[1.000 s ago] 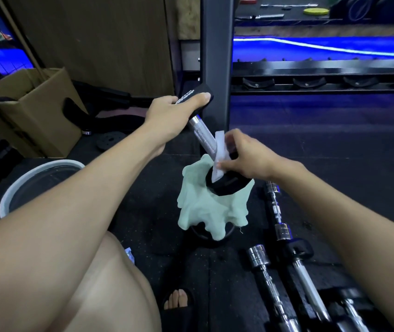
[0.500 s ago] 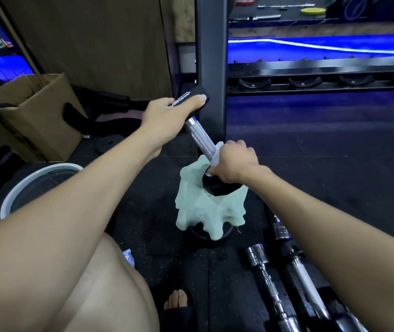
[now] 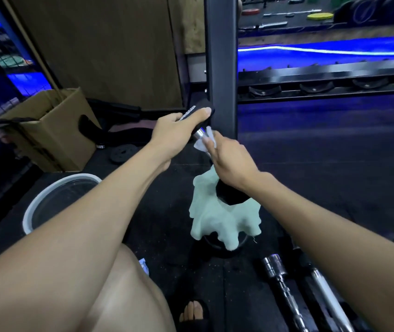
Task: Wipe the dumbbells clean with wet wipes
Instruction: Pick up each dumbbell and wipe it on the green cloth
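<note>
Standing tilted on the black floor [image 3: 311, 152], the dumbbell [image 3: 233, 196] leaned up and to the left in front of the dark rack post [image 3: 220, 68]. Its lower black head sat on a pale green cloth [image 3: 222, 219] draped over something dark and round that I could not make out. Off to the left stood a cardboard box [image 3: 54, 130], and nearer the person a white-rimmed basin [image 3: 47, 202] rested on the floor. At the lower right lay two chrome bars [image 3: 284, 286] side by side, well apart from the basin.

The left hand [image 3: 174, 135] gripped the dumbbell's upper black head, thumb laid along its top edge. The right hand [image 3: 232, 159] was closed round the chrome handle just below that head, with a white wipe [image 3: 204, 143] pinched between its fingers and the metal. A corner of the wipe stuck up above the knuckles, nearly touching the left hand. Only a short stretch of bare handle showed between the two hands, which sat close together. A bare knee filled the bottom of the scene, with toes in a dark sandal [image 3: 194, 315] beside it.
</note>
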